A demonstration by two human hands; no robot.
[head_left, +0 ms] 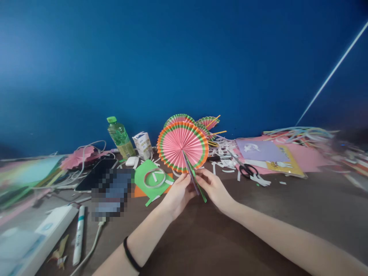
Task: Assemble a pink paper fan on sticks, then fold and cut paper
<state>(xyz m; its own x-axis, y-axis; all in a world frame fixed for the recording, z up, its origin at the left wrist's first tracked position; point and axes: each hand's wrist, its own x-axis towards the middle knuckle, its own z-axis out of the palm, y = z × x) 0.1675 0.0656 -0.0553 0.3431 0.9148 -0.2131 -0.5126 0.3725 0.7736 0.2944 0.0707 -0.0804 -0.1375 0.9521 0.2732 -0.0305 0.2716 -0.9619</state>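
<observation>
A round pleated paper fan (172, 143), pink with a green and orange rim, stands upright before me above the table. Two narrow handles, one purple and one green, run down from its centre, held close together. My left hand (181, 191) is closed around the handles from the left. On the other side my right hand (211, 186) pinches the green handle (202, 191) with thumb and fingers. Behind the fan, other green-rimmed pleated fans (209, 122) with yellow sticks are partly hidden.
Left of my hands lie green paper (140, 174), a tape roll (154, 178), a phone (113, 193), a marker (78, 237) and cables. A bottle (120, 138) and a carton (143, 145) stand behind. To the right are scissors (247, 170), paper scraps and purple paper (261, 150).
</observation>
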